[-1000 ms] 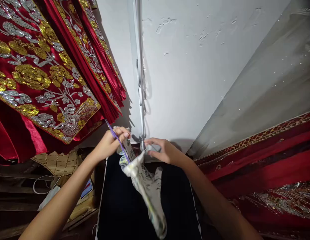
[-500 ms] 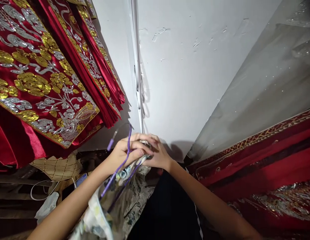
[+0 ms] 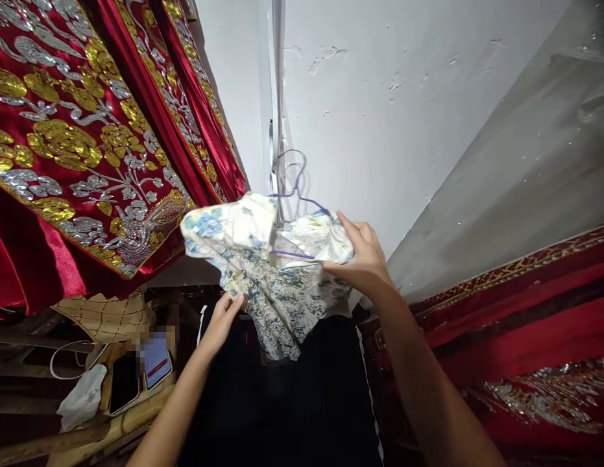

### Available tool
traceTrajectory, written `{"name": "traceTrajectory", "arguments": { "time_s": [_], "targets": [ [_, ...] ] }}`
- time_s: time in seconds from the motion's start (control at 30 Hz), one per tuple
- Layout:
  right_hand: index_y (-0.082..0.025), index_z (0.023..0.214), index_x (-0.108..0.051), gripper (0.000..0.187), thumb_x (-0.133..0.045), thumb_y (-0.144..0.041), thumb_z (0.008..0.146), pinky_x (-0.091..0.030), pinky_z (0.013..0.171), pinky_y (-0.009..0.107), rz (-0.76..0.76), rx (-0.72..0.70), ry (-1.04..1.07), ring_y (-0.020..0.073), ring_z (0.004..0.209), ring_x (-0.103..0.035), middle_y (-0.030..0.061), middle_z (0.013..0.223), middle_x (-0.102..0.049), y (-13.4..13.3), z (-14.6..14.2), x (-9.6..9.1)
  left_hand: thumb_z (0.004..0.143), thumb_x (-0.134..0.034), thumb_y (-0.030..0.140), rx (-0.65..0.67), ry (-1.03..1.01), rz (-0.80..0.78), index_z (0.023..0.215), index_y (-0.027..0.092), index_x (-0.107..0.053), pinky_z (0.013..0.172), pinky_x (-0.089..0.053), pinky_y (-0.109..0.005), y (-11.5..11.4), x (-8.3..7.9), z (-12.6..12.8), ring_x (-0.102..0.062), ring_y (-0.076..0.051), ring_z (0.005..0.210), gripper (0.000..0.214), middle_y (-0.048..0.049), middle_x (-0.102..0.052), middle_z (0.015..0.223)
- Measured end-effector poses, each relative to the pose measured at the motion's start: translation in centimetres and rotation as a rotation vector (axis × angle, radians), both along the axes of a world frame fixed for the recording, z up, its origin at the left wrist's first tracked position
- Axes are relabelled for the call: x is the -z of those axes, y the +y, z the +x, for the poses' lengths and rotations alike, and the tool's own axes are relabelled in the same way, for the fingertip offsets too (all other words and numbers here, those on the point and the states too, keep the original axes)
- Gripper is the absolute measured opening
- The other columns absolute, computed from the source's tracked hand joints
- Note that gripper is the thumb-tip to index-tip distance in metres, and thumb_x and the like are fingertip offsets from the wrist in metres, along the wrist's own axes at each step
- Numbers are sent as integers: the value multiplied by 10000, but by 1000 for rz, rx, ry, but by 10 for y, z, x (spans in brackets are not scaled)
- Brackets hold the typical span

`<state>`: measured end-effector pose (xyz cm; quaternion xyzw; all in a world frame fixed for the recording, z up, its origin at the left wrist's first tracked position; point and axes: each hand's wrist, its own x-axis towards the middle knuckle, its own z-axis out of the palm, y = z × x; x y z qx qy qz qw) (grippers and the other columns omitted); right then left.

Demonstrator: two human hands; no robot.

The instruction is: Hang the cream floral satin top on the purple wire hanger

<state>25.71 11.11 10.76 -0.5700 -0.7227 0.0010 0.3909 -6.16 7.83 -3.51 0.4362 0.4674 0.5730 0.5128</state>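
A white blouse with a blue and yellow floral print hangs spread in front of me on a purple hanger. The hanger's hook stands up near a thin metal strip on the wall. My right hand grips the shoulder of the blouse, thumb below and fingers above, at the hanger's right end. Lower on the other side, my left hand pinches the blouse's side edge between thumb and fingers. Part of the hanger is hidden inside the cloth.
Red garments with gold and silver embroidery hang at the left. Two phones lie on a wooden bench beside a crumpled white plastic bag. Red sequined fabric fills the right, below a sheer sheet. A white wall stands ahead.
The blouse has been raised and spread out, its hanger now upright instead of dangling over my left wrist. My hands, together before, have moved apart to its two sides.
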Motion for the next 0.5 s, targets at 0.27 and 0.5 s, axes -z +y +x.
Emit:
{"name": "traceTrajectory", "arguments": {
  "time_s": [0.27, 0.5],
  "targets": [
    [-324, 1590, -332, 954, -735, -350, 726, -437, 1045, 518, 40, -136, -90, 371, 1288, -485, 114, 1380, -500, -14, -22, 20, 849, -744, 431, -436, -130, 6, 1311, 208, -625, 1237, -312, -418, -15, 38, 18, -489, -272, 1416, 526, -96, -633, 1393],
    [-246, 1427, -503, 626, -661, -481, 869, -423, 1092, 484, -26, -131, 561, 314, 1335, -516, 131, 1405, -578, -53, -63, 73, 903, -655, 452, -464, -312, -166, 1346, 220, -606, 1219, -340, -434, -36, 55, 26, -494, -271, 1414, 502, -96, -600, 1445]
  ]
}}
